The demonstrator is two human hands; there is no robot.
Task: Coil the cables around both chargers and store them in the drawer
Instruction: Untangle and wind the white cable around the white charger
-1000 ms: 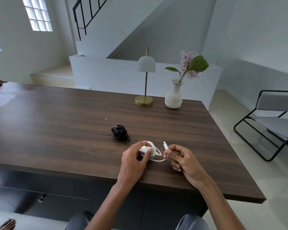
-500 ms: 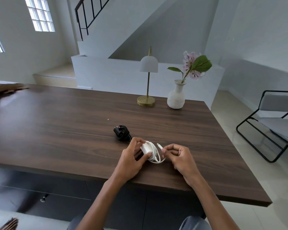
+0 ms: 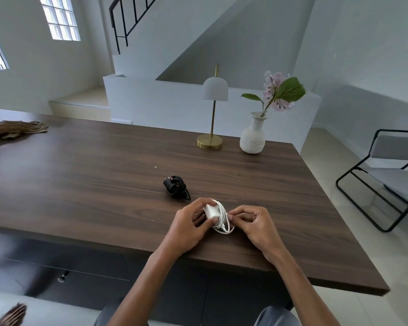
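Near the front edge of a dark wooden table, a person's left hand grips a white charger, thumb and fingers curled round its body; the right hand pinches the white cable wound round the block, one loop sagging toward the near edge; a black charger, its own cable coiled about it, lies on the wood just beyond and left of the hands, apart from them; a broad stretch of wood separates the hands from a brass-footed lamp and a white vase, both close to the far edge; a brown bundle lies at the far left; under the near edge, left of the arms, a dark drawer shows a small knob; a black-framed chair stands on the floor, well off the right edge.
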